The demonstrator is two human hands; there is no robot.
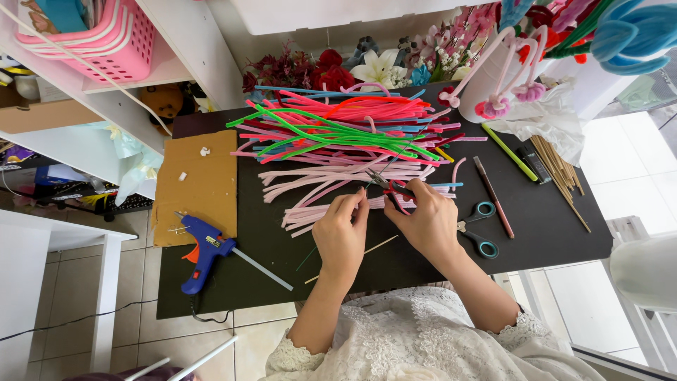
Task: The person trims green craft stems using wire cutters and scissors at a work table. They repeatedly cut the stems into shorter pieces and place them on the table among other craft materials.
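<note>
Head view: left hand (342, 236) pinches a pale pink pipe cleaner (310, 215) over the black tabletop (268, 240); right hand's (427, 222) fingers grip small red-handled pliers (391, 187) at that stem. Nothing finished lies nearby; beyond, the bright pipe cleaner heap (338, 127) looks mostly unused.

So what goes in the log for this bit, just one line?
left hand: pinching pale pink pipe cleaner | right hand: gripping small pliers on it | glue gun: lying apart, left
</note>
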